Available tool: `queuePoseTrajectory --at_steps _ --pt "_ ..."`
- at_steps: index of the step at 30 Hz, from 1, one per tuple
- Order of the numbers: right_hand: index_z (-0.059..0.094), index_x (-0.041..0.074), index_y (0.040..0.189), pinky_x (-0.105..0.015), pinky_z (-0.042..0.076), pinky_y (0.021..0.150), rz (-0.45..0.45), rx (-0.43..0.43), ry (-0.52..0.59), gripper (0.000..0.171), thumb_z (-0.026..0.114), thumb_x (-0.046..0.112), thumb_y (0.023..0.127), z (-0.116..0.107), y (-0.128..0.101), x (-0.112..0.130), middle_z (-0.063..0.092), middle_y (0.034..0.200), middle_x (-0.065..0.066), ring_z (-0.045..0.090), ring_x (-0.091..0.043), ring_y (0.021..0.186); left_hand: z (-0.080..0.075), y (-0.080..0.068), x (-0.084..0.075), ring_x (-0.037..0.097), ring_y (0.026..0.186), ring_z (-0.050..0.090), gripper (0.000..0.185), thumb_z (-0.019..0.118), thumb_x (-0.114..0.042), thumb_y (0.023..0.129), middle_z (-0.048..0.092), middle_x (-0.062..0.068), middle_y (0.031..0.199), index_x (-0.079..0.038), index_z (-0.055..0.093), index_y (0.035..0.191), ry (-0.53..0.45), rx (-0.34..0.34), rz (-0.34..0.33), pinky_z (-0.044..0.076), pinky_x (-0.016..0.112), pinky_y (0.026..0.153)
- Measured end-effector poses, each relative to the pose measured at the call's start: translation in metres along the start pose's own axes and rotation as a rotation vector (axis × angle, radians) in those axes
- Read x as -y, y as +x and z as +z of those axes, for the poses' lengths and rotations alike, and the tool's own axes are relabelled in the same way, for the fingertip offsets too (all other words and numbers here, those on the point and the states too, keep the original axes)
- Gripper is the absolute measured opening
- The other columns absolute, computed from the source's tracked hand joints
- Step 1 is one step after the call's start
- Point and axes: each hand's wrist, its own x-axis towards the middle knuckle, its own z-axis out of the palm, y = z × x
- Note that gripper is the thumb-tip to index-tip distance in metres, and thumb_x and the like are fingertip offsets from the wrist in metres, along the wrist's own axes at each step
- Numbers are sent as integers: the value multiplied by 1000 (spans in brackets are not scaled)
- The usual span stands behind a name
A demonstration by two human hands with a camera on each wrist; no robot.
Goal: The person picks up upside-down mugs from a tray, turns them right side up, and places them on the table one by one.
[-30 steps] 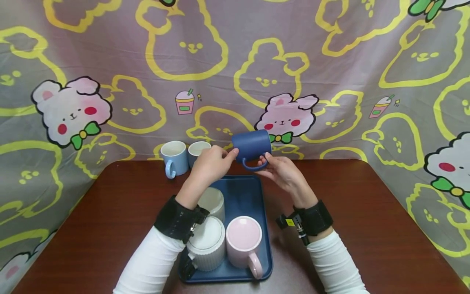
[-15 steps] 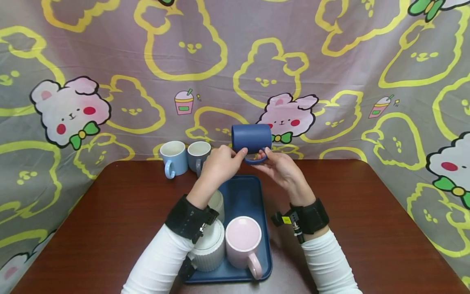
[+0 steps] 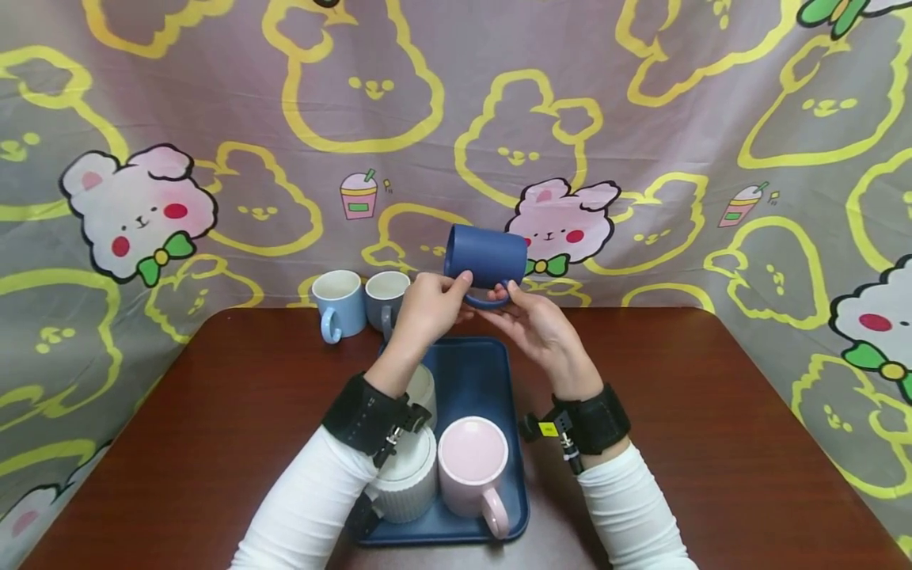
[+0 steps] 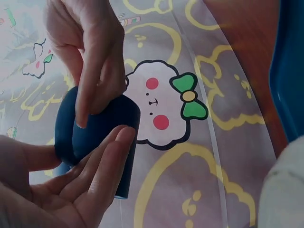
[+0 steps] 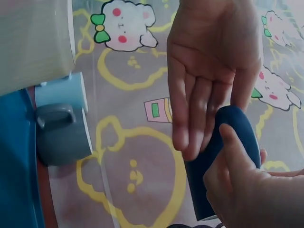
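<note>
A dark blue mug [image 3: 487,255] hangs in the air above the far end of a blue tray [image 3: 470,380], lying on its side with the handle downward. My left hand [image 3: 456,289] grips its left end, thumb on the body, fingers curled over it in the left wrist view [image 4: 92,71]. My right hand [image 3: 509,301] holds the handle from below between thumb and nearly straight fingers [image 5: 190,118]. The same mug [image 5: 228,156] shows in the right wrist view, partly hidden by both hands.
On the tray stand a pink mug [image 3: 473,463] and two white ribbed mugs [image 3: 408,475], one mostly hidden by my left forearm. A light blue mug [image 3: 337,303] and a grey-blue mug [image 3: 385,297] stand at the back edge of the brown table [image 3: 712,412], against a patterned cloth.
Both hands have lifted the dark blue mug slightly higher and tipped it. My left hand has shifted from the rim onto the mug's body.
</note>
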Motion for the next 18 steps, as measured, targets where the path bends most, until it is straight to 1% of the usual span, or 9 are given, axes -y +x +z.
queuePoseTrajectory --at_steps 1,3,5,7,8,10,12,15,18 --pt "53 2 102 -34 47 95 1 -1 -7 21 40 19 101 0 0 0 58 87 -5 61 -16 91 0 0 0 22 72 71 44 49 -37 98 72 13 79 -1 73 96 -20 -6 -1 53 27 62" --pt "58 5 98 -32 49 95 6 -1 -23 23 42 21 101 -1 0 0 61 87 -3 61 -16 94 1 1 -1 21 75 71 43 49 -35 99 72 15 84 0 72 100 -96 -6 -14 56 29 67" --pt "61 8 95 -26 50 92 16 5 -37 25 43 23 101 -2 0 0 63 85 -1 60 -14 92 1 1 -1 19 76 71 41 49 -33 99 72 16 90 1 70 105 -187 4 -32 58 30 72" --pt "62 10 93 -20 48 81 26 16 -51 26 42 25 101 -2 0 -1 62 81 2 55 -12 85 1 1 -1 18 77 71 41 49 -31 99 71 18 96 3 68 107 -289 21 -50 57 30 75" --pt "62 10 93 -20 45 75 31 29 -45 27 41 25 101 -2 0 -1 61 81 3 52 -12 81 1 1 -1 17 77 71 40 49 -31 99 71 18 97 4 68 108 -342 28 -65 57 30 75" --pt "61 10 94 -20 39 67 42 48 -29 27 40 25 102 -2 -1 -1 60 81 4 45 -12 76 1 2 -1 15 75 70 40 49 -30 99 70 17 96 5 67 108 -417 37 -89 57 30 75" --pt "60 10 96 -20 34 62 48 64 -14 26 39 24 102 -2 0 -2 57 81 3 40 -11 73 1 2 0 13 73 69 40 49 -29 99 70 13 91 6 66 107 -488 52 -109 57 30 76" --pt "58 9 96 -19 33 60 52 70 9 25 39 24 102 -2 0 -4 54 82 3 39 -11 72 2 4 0 11 71 67 38 49 -27 99 68 5 81 7 65 107 -586 65 -145 57 29 76" --pt "56 9 98 -19 32 61 56 88 42 23 39 24 102 -2 2 -6 52 84 2 37 -11 72 2 4 0 10 72 66 34 51 -25 98 66 1 75 6 65 103 -728 70 -188 56 27 77"
